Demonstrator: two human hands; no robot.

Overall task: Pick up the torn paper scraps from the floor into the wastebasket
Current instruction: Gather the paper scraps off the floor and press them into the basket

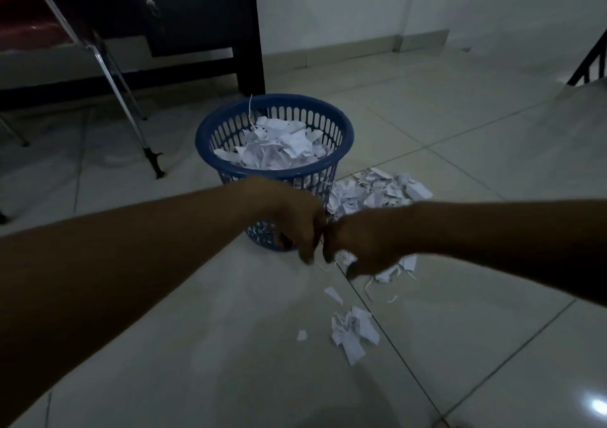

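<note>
Scraps [377, 191] lie heaped right of the basket [210, 132], with a clump [353, 332] nearer me. I have both hands low and touching, left hand [297, 227] and right hand [364, 247] curled inward, seemingly to rake paper [394, 268] together; whether either grips any I cannot tell. Basket sits close, already well filled.

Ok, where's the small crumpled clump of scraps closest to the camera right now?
Head view: the crumpled clump lies on the floor tile right of centre, nearer the camera than both hands, with a tiny scrap just left of it.
</note>
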